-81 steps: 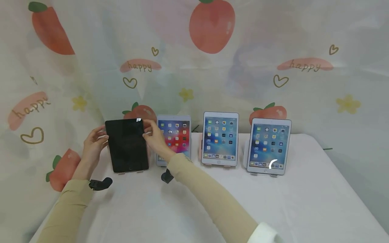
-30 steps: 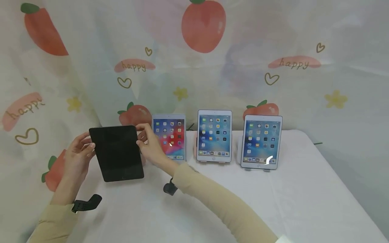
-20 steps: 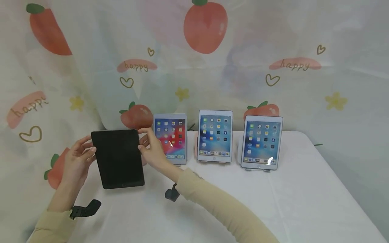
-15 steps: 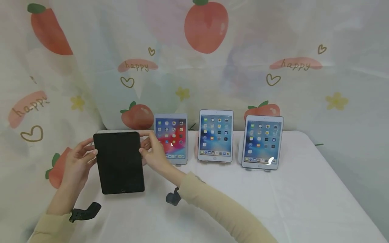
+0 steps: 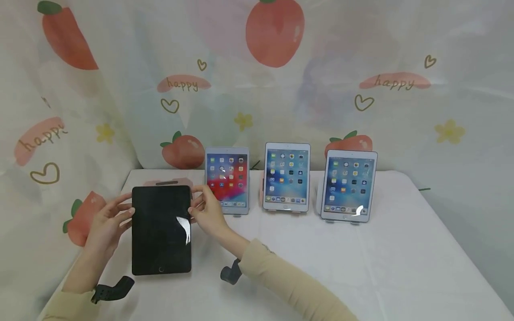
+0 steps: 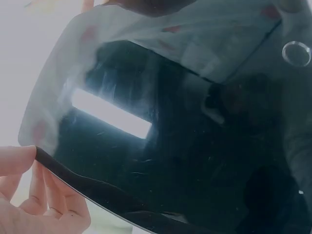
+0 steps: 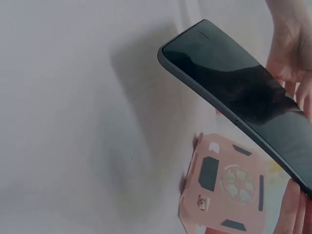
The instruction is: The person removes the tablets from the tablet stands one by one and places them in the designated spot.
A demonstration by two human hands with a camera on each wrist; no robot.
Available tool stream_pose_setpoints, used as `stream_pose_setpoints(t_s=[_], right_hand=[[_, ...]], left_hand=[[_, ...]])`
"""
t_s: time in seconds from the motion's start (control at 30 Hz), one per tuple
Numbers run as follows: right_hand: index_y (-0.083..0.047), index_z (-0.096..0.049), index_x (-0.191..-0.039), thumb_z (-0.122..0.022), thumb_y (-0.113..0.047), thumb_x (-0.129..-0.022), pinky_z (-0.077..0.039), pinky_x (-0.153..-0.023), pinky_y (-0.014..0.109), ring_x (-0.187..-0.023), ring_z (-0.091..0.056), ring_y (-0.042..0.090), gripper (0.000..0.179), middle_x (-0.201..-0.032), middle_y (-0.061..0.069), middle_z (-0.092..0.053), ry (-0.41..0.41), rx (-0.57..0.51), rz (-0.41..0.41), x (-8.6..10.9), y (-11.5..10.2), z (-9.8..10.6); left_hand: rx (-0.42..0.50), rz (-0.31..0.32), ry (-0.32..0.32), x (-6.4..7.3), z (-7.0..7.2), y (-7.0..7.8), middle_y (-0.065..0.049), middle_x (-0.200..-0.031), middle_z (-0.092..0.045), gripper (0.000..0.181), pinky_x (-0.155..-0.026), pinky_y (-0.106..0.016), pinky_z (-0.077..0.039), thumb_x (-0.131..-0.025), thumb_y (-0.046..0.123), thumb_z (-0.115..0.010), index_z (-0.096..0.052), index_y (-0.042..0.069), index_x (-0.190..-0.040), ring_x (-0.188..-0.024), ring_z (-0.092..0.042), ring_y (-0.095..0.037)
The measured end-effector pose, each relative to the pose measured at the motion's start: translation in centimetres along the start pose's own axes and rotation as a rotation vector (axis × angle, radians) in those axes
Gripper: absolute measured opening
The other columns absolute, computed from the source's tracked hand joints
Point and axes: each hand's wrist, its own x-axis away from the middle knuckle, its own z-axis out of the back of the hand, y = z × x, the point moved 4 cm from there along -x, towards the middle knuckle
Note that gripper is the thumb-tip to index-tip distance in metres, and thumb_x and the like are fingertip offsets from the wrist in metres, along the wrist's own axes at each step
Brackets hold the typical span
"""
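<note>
Both hands hold a tablet [image 5: 161, 229] with a black front and a dark screen, one at each side near its upper end. Thumb in front and fingers behind, the left hand [image 5: 105, 225] pinches its left edge. The right hand [image 5: 210, 214] pinches the right edge the same way. In the right wrist view the tablet [image 7: 229, 78] is raised off the table, and its shadow falls on the cloth. Beyond it stands a pink tablet stand [image 7: 209, 187] with dark pads, mostly hidden by the tablet in the head view.
Three white tablets with lit screens stand in a row on their own stands: the left one [image 5: 227, 178], the middle one [image 5: 287, 176] and the right one [image 5: 349, 185]. A white cloth covers the table [image 5: 305, 267]. A printed fruit curtain [image 5: 273, 102] hangs behind.
Both hands have lifted the black tablet from its pink stand and brought it nearer to me. The top of that stand now shows behind it. The white tablets stay on their stands.
</note>
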Motion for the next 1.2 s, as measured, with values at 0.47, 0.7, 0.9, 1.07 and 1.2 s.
stream_pose_setpoints(t_s=[0.47, 0.7, 0.9, 1.07, 1.2], right_hand=[[-0.009, -0.053, -0.119, -0.062, 0.008, -0.085, -0.059, -0.066, 0.046, -0.063, -0.063, 0.016, 0.039, -0.083, 0.015, -0.058, -0.013, -0.077, -0.150, 1.0, 2.6, -0.6], [-0.009, -0.053, -0.120, -0.061, 0.008, -0.085, -0.060, -0.067, 0.043, -0.063, -0.064, 0.015, 0.040, -0.083, 0.015, -0.059, -0.016, -0.079, -0.209, 1.3, 3.7, -0.9], [-0.007, -0.054, -0.119, -0.061, 0.010, -0.082, -0.060, -0.065, 0.044, -0.067, -0.068, 0.028, 0.041, -0.084, 0.018, -0.061, -0.003, -0.106, -0.252, 1.7, 4.6, -1.0], [-0.005, -0.055, -0.119, -0.062, 0.011, -0.080, -0.059, -0.056, 0.037, -0.065, -0.067, 0.029, 0.043, -0.083, 0.020, -0.061, 0.010, -0.116, -0.265, 1.9, 5.3, -1.1], [-0.005, -0.054, -0.119, -0.062, 0.010, -0.081, -0.058, -0.054, 0.031, -0.061, -0.065, 0.020, 0.042, -0.079, 0.013, -0.060, 0.000, -0.095, -0.280, 2.0, 5.9, -1.1]], left_hand=[[-0.142, 0.176, -0.064, 0.0, 0.7, -2.6, 0.020, -0.092, -0.057, 0.038, -0.086, -0.024, -0.041, -0.098, 0.016, -0.053, -0.053, 0.037, -0.129, -0.090, -0.057, 0.001], [-0.149, 0.229, -0.060, -0.1, 0.9, -3.7, 0.019, -0.083, -0.062, 0.032, -0.077, -0.021, -0.047, -0.098, 0.014, -0.053, -0.058, 0.040, -0.115, -0.083, -0.060, -0.001], [-0.179, 0.281, -0.064, -0.3, 1.0, -4.5, 0.018, -0.082, -0.063, 0.030, -0.078, -0.027, -0.045, -0.097, 0.013, -0.053, -0.060, 0.040, -0.111, -0.082, -0.061, -0.003], [-0.196, 0.303, -0.058, -0.4, 0.9, -5.1, 0.017, -0.081, -0.064, 0.031, -0.077, -0.029, -0.044, -0.097, 0.012, -0.053, -0.060, 0.036, -0.114, -0.081, -0.060, -0.005], [-0.215, 0.318, -0.045, -0.5, 0.8, -5.6, 0.019, -0.081, -0.064, 0.033, -0.078, -0.029, -0.043, -0.097, 0.011, -0.052, -0.057, 0.030, -0.123, -0.080, -0.060, -0.005]])
